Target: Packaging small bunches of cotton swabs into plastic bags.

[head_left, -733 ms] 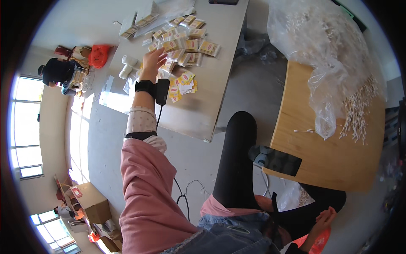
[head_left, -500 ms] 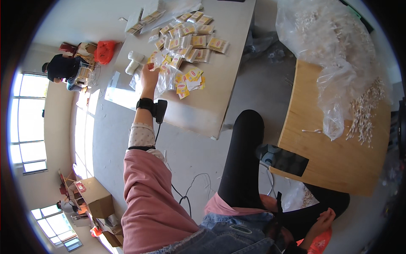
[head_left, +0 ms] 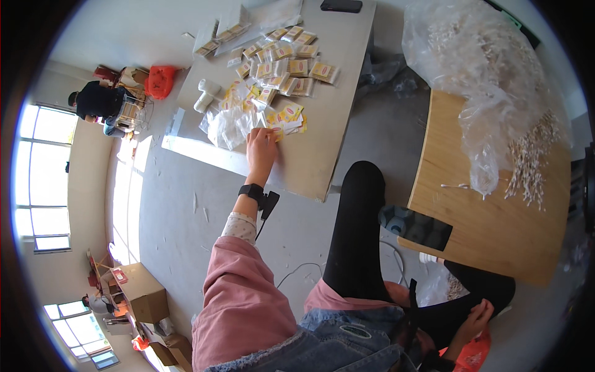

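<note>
My left hand (head_left: 262, 149) is over the near part of the grey table, fingers bent together and their tips at the near edge of a small pile of yellow-and-white printed cards (head_left: 289, 115). What is between the fingertips, if anything, is hidden. Just left of it lie clear plastic bags (head_left: 230, 129), with more yellow cards (head_left: 234, 96) behind them. Farther back spread several clear packets of cotton swabs (head_left: 299, 67), each with a yellow card. Low at the right, my right hand (head_left: 476, 319) rests by my thigh, fingers loosely extended and holding nothing visible.
Two white rolls (head_left: 207, 93) stand at the table's left side; a dark phone (head_left: 341, 6) lies at its far edge. On the wooden board (head_left: 434, 161) at right are a big clear bag (head_left: 477, 56) and loose cotton swabs (head_left: 536, 155). Another person (head_left: 99, 102) sits far left.
My left hand has moved right and nearer, from the clear bags to the printed cards. The view has shifted slightly, bringing the phone more fully into sight. My right hand stays by my thigh.
</note>
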Available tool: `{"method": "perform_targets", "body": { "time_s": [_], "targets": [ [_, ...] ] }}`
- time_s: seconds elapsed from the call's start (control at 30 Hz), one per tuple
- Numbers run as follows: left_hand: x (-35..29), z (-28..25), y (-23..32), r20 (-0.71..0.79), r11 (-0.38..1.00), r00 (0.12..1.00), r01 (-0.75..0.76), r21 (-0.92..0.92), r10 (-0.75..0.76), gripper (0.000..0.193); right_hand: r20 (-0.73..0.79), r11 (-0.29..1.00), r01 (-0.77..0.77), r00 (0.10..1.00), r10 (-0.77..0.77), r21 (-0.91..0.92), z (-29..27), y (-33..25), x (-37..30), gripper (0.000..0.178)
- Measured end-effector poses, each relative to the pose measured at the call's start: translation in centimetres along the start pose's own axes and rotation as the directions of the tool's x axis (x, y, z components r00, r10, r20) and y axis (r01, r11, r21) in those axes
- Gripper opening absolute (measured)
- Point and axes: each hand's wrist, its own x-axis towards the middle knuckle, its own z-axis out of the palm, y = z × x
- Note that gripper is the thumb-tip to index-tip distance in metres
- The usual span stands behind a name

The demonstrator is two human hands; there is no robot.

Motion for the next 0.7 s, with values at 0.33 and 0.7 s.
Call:
{"method": "perform_targets", "body": {
  "time_s": [0.33, 0.7],
  "targets": [
    [3.8, 0.3, -6.4, -0.274, 0.966, 0.957, 0.156, 0.204, -0.097, 0.035, -0.007, 0.997, 0.074, 0.997, -0.074, 0.005, 0.2, -2.2, -0.3, 0.018],
    [3.8, -3.7, -6.4, -0.231, 0.880, 0.877, 0.334, -0.338, -0.421, 0.017, -0.025, 0.991, 0.064, 0.998, -0.062, 0.120, 0.5, -0.4, -0.6, 0.018]
  ]
}}
